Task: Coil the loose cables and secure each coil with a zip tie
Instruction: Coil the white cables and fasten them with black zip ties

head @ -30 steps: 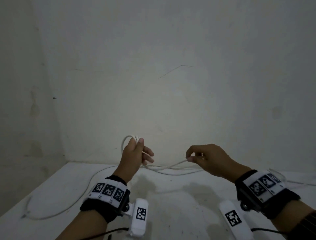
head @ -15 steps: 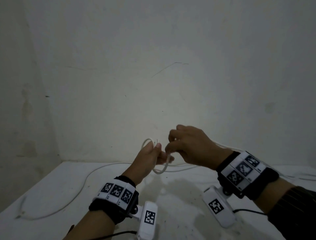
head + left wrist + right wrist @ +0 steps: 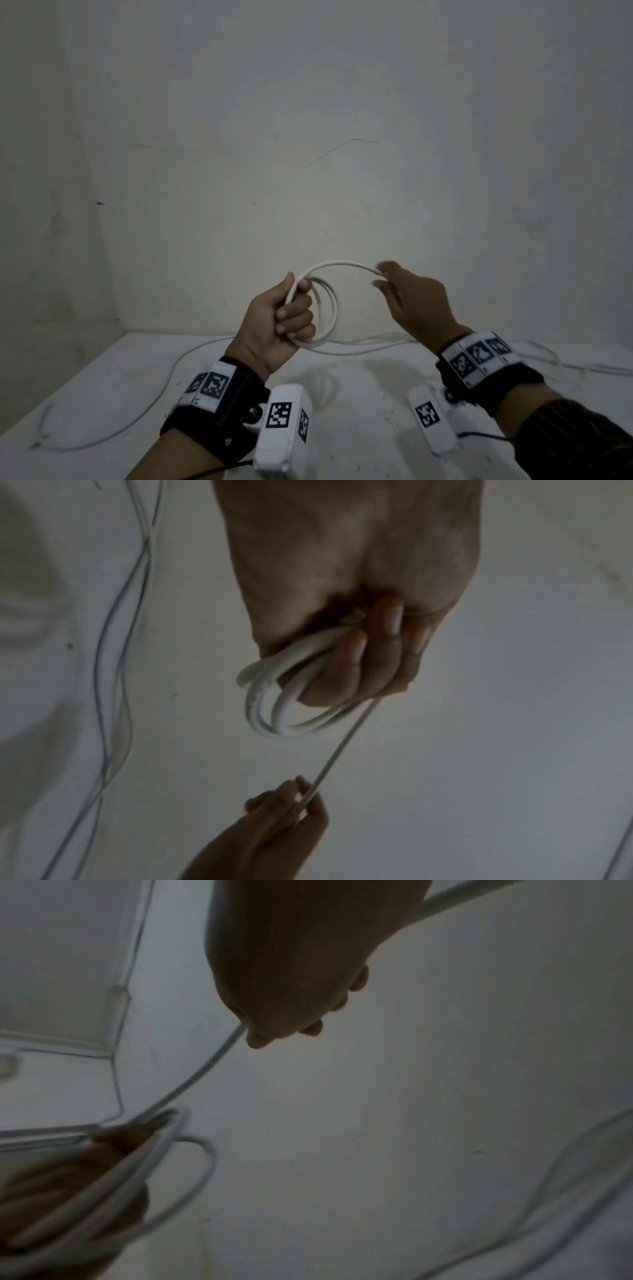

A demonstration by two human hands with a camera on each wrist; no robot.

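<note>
My left hand (image 3: 291,308) is raised above the table, fingers curled round a small coil of white cable (image 3: 330,315) with a few loops. In the left wrist view the same loops (image 3: 274,715) bulge out below the left hand's fingers (image 3: 359,656). From the coil one strand arcs up and right to my right hand (image 3: 382,275), which pinches it between thumb and fingertips. The pinch shows in the left wrist view, where my right hand (image 3: 298,799) holds the strand, and in the right wrist view, where the strand (image 3: 212,1064) leaves my right hand (image 3: 253,1034). No zip tie is in view.
The white table (image 3: 359,418) meets a plain wall just behind my hands. Loose white cable (image 3: 164,387) curves across its left side, more cable (image 3: 359,346) runs along the back edge, and further strands (image 3: 548,356) lie at the right.
Half a second ago my right hand was against the left, laying a loop into the coil. It has since drawn away to the right, pulling out a fresh arc of cable.
</note>
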